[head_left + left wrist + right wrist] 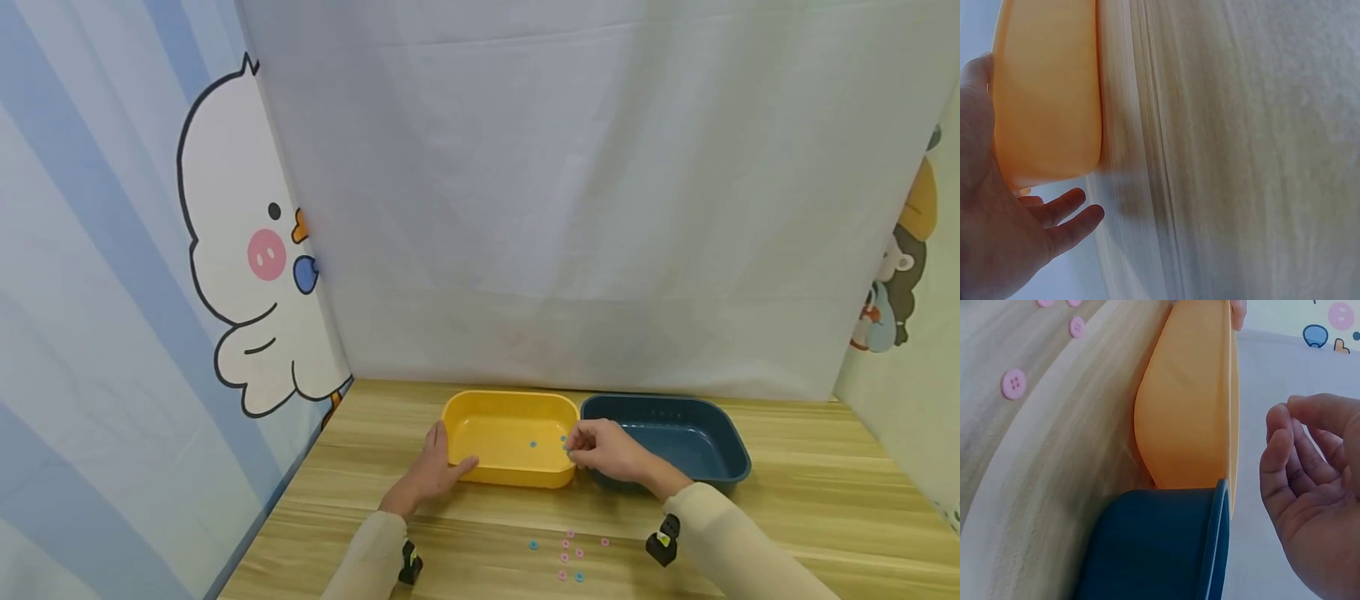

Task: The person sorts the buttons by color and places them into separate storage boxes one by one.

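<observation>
While our left grip (429, 473) rests about the near-left corner of the yellow tub (487, 442), fingers fairly straight and apart, our right grip (609, 452) hovers at the tub's right end, beside the dark blue tub (693, 450), with thumb and fingertip meeting. We see no button between those tips from the right wrist, but so small a piece could be hidden, so we cannot tell whether one is pinched.

At least two blue buttons (533, 444) lie on the yellow tub's floor toward its right side. On the tabletop (337, 500), nearer to us than the tubs, we count six pink buttons (1014, 384) and two more blue ones, loosely scattered.

We judge the buttons to be very light, stiff and probably smooth, hard to break but apt to skid or flip when pressed flat. We would take each by its round edge, thumb and fingertip on opposite sides, rather than push on the holed face. We expect the yellow tub to be light, slightly springy plastic that slides if nudged; its rim near a corner looks the surest hold.
</observation>
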Demonstrator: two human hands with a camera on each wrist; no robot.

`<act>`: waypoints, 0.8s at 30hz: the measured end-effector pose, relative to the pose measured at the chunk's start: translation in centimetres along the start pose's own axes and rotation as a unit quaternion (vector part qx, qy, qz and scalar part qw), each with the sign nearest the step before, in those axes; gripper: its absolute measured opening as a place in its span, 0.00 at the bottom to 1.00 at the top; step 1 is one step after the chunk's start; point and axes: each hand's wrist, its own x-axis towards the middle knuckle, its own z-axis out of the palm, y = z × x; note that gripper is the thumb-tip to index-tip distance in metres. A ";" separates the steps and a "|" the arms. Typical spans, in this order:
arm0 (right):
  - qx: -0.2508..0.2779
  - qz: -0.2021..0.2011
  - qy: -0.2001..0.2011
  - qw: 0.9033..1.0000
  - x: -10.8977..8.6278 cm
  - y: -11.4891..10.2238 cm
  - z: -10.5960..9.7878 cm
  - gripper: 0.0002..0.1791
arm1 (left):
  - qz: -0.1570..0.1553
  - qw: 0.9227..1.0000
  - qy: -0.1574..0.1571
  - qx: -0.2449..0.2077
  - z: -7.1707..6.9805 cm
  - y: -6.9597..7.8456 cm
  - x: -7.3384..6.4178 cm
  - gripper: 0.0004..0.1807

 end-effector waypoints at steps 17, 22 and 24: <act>-0.017 0.036 0.004 0.999 1.9 -0.4 0.2 0.02 | 0.006 1.000 0.001 0.004 -0.1 0.0 0.0 0.57; -0.029 0.046 0.004 0.999 2.5 -0.4 0.6 0.03 | 0.005 1.000 0.002 -0.001 -0.2 0.1 -0.1 0.57; -0.033 0.047 0.003 0.998 2.6 -0.4 0.7 0.03 | 0.004 1.000 0.001 -0.005 -0.2 0.1 -0.2 0.58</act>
